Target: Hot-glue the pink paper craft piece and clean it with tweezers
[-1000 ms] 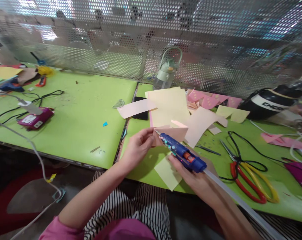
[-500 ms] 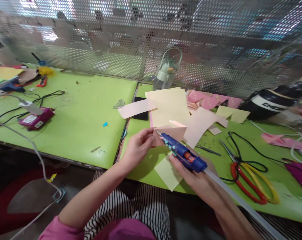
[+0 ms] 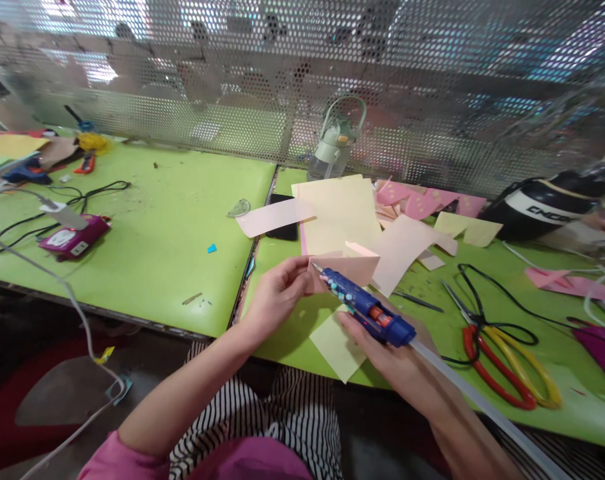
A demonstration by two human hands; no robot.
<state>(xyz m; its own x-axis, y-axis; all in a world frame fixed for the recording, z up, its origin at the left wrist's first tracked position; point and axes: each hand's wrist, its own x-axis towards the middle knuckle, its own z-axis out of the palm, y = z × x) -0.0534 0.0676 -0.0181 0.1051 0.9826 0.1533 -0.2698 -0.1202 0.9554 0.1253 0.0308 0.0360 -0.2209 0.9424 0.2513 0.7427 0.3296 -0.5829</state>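
1. Head view, containers: bottle with pale green lid and carrying handle [image 3: 333, 150], upright before the perforated screen [image 3: 232, 100]; clear lower body, a pale strip like a straw visible inside; any liquid impossible to tell.
2. Head view, second container: black bottle [image 3: 539, 210] with lettered white band, tilted over at the far right; contents hidden.
3. Head view, principal tool: glue gun [image 3: 367, 307], dark blue, metallic nozzle, small pale and turquoise beads along the front part, orange-red piece showing in a side opening, clear rod [image 3: 482, 400] running out of the back end. Location: above the near edge of the green table [image 3: 157, 273], slanting up and left, nozzle at the left end of the folded paper; contact impossible to tell.
4. Head view, workpiece: folded paper [image 3: 355, 268], pale pink, bent into standing panels, far flap angled and brightly lit; held just over the table.
5. Head view, left hand [image 3: 277, 293]: thumb and fingers nearly together, pinching the left end of the folded paper.
6. Head view, right hand [image 3: 382, 347]: curled around the glue gun from below, fingers mostly hidden.
7. Head view, surroundings: cream sheets [image 3: 337, 210] beyond the workpiece; yellow paper square [image 3: 338, 347] below; red-and-yellow-handled scissors [image 3: 517, 367] to the right; magenta socket box [image 3: 75, 240] well apart at left.
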